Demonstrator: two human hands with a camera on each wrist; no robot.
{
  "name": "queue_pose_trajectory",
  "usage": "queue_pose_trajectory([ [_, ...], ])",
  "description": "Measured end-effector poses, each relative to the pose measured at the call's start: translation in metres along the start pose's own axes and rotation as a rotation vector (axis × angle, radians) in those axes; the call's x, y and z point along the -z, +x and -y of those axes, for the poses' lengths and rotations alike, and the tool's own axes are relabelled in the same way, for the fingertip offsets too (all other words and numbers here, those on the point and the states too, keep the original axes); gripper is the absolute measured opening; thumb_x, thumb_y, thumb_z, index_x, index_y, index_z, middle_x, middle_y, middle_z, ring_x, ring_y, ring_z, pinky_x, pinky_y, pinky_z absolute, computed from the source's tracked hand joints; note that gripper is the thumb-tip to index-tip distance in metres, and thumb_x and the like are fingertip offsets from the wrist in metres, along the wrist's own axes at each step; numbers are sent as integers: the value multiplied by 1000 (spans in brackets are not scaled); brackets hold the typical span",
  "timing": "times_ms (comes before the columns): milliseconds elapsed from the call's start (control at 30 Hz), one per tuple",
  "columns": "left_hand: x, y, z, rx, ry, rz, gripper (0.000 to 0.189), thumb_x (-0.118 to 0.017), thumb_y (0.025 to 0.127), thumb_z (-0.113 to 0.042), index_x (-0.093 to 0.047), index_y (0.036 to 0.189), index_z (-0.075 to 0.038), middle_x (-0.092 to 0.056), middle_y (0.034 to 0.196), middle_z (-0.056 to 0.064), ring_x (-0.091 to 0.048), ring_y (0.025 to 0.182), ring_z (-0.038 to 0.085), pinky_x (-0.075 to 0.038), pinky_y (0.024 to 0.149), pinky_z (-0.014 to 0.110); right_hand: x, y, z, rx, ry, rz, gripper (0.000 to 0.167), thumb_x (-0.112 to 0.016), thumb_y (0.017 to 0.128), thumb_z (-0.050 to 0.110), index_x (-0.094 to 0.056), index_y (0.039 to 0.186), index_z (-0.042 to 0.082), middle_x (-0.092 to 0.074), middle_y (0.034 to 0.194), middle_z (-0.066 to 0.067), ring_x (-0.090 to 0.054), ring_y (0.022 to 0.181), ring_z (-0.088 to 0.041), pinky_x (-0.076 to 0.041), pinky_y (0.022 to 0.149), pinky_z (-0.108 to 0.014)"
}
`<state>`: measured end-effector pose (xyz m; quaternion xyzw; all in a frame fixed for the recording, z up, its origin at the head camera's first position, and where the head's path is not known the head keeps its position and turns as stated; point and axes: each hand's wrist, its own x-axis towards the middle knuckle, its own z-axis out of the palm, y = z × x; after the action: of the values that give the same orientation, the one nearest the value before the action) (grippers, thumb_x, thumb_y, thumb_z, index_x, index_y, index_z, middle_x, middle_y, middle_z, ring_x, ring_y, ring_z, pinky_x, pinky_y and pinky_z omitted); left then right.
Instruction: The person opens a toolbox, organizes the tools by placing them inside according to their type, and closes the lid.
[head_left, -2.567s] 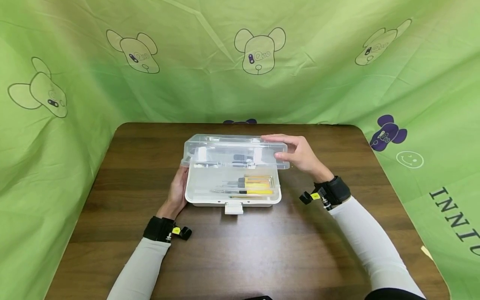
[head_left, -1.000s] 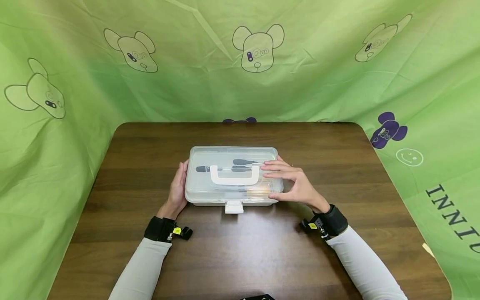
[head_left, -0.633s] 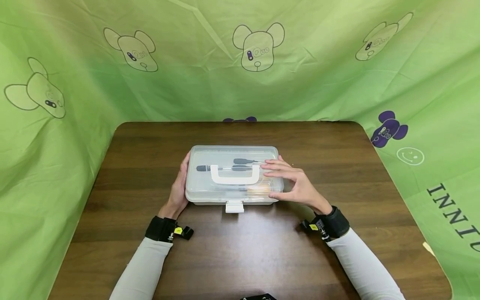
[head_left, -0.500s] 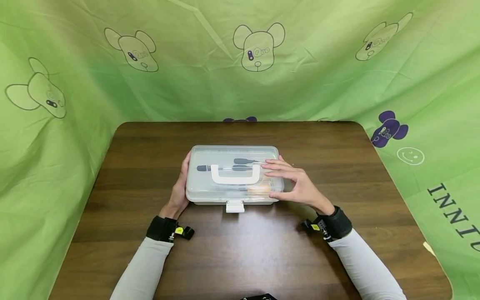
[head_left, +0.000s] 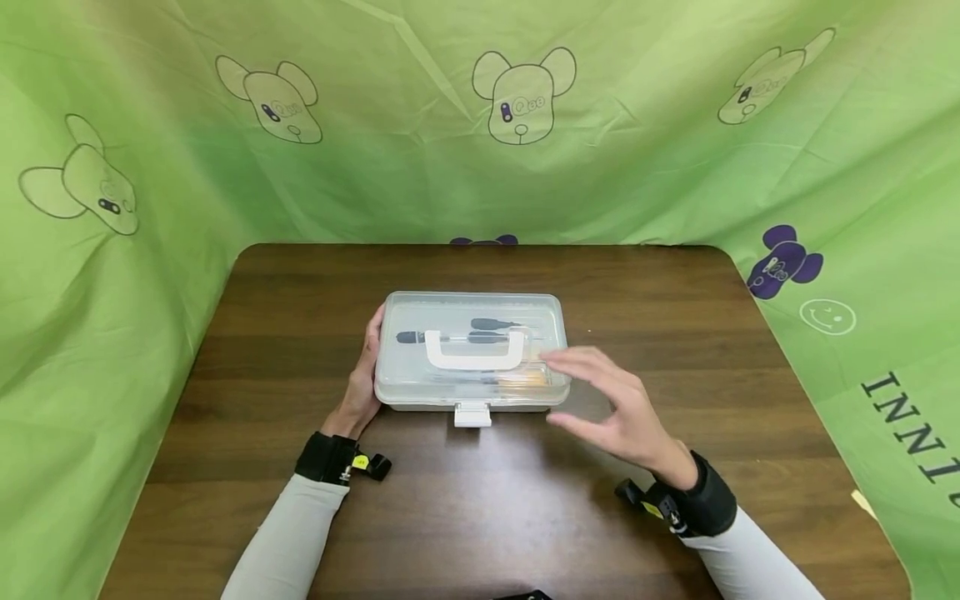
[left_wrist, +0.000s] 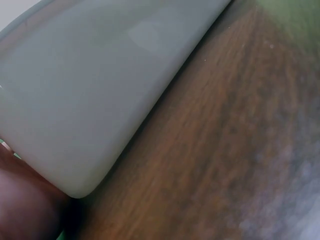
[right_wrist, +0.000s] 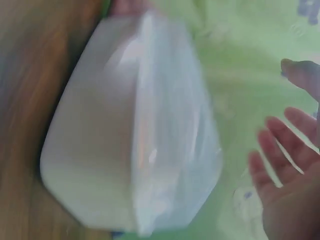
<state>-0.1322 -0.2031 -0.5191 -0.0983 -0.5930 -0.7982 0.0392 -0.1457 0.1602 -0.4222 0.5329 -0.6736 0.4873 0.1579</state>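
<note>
A translucent white plastic toolbox (head_left: 408,379) sits on the table with its lid (right_wrist: 175,125) down. The front latch (head_left: 472,415) sticks outward, and a white handle (head_left: 474,363) lies on top. Through the lid show dark-handled tools (head_left: 487,337) and yellow-orange ones (head_left: 525,379). My left hand (head_left: 360,387) rests along the box's left side, fingers extended, partly hidden behind it; the left wrist view is filled by the box wall (left_wrist: 95,90). Off the right front corner, my right hand (head_left: 618,408) hovers with fingers spread and slightly bent, holding nothing.
The brown wooden table (head_left: 300,300) has rounded far corners. Green printed cloth (head_left: 390,183) hangs behind and at both sides. A small black object (head_left: 528,596) shows at the bottom edge of the head view.
The lid, raised at first with my right hand on it, has come down onto the box. My right hand has since moved off it, rightward and toward me. My left hand stays at the side.
</note>
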Motion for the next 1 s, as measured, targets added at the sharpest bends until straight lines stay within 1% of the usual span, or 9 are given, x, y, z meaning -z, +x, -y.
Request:
queue_pose_trajectory([
  [67, 0, 0, -1, 3, -4, 0, 81, -31, 110, -61, -3, 171, -17, -6, 176, 8, -5, 161, 25, 0, 126, 54, -4, -1, 11, -2, 56, 95, 43, -82, 96, 21, -70, 125, -8, -73, 124, -20, -67, 120, -25, -49, 109, -31],
  [133, 0, -1, -1, 6, -8, 1, 83, -33, 110, -62, -2, 171, -16, -6, 176, 8, -5, 161, 24, 0, 126, 54, -11, -7, 18, -72, 91, 216, 38, -81, 96, 17, -71, 127, -2, -74, 123, -13, -71, 113, -22, -52, 104, -29],
  [233, 0, -1, -2, 9, -20, 5, 85, -35, 109, -63, -1, 171, -16, -6, 176, 8, -5, 161, 23, -1, 125, 52, -25, -19, 19, -264, 74, 362, 37, -80, 97, 16, -71, 132, 7, -75, 124, -4, -73, 106, -20, -55, 97, -29],
  [333, 1, -2, -2, 13, -25, 5, 84, -35, 109, -62, -1, 171, -17, -6, 176, 7, -5, 160, 22, -1, 125, 51, -41, -31, 15, -479, 76, 423, 39, -78, 99, 16, -69, 135, 3, -76, 124, -6, -74, 104, -21, -58, 92, -33],
  [467, 1, -2, -2, 13, -28, 6, 80, -33, 111, -59, -2, 171, -17, -7, 175, 7, -7, 160, 22, -1, 125, 52, -56, -40, 7, -634, 127, 433, 50, -75, 100, 16, -61, 143, -5, -72, 131, -16, -72, 113, -28, -59, 93, -37],
  [567, 2, -2, -3, 13, -27, 3, 79, -33, 111, -59, -3, 171, -17, -8, 175, 7, -8, 159, 22, -1, 125, 54, -61, -42, 2, -683, 183, 421, 57, -75, 101, 17, -55, 149, -5, -66, 141, -20, -70, 119, -32, -58, 95, -38],
  [700, 1, -1, -4, 19, -25, 5, 78, -34, 111, -58, -3, 171, -18, -8, 175, 5, -8, 159, 21, 1, 125, 55, -63, -44, -1, -745, 303, 407, 60, -74, 101, 14, -50, 152, -6, -59, 148, -25, -70, 118, -37, -58, 96, -38],
  [767, 0, 0, -5, 22, -26, 8, 78, -33, 111, -58, -3, 171, -18, -7, 175, 5, -7, 159, 21, 2, 126, 55, -63, -45, -4, -761, 364, 409, 61, -73, 102, 13, -47, 152, -9, -57, 149, -28, -68, 120, -40, -58, 97, -38],
  [1000, 0, 0, -4, 28, -21, 7, 77, -32, 112, -56, -3, 171, -17, -7, 175, 6, -7, 158, 22, 2, 125, 56, -65, -44, -12, -848, 598, 400, 66, -71, 100, 3, -38, 153, -18, -54, 147, -35, -53, 137, -50, -52, 106, -37],
])
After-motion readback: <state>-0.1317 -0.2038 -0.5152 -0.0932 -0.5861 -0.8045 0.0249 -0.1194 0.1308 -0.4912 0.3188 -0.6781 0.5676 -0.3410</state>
